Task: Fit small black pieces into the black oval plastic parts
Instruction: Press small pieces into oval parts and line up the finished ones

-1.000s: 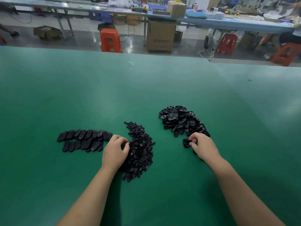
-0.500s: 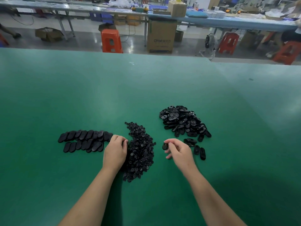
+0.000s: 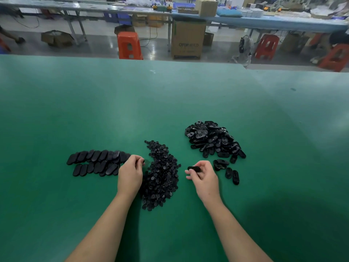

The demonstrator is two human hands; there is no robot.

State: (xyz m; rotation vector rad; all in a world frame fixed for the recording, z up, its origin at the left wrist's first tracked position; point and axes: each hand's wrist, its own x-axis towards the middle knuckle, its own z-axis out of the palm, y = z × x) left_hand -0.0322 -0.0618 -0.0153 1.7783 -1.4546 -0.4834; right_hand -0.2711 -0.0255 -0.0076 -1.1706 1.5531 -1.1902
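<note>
On green bench (image 3: 170, 103): light, stiff oval part (image 3: 194, 168) pinched endwise by right hand (image 3: 204, 176), small piece (image 3: 144, 162) nipped in left hand (image 3: 130, 173) fingertips, pile of small pieces (image 3: 162, 173) between, best gripped by edges.

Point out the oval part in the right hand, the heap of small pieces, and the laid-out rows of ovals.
oval part (image 3: 194, 169): head view, its exposed top edge.
heap of small pieces (image 3: 162, 173): head view, heap's middle.
rows of ovals (image 3: 96, 162): head view, centre of the rows.

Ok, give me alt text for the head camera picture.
A right hand pinches a black oval part while the left hand pinches a small black piece at a pile of small pieces on a green table.
</note>
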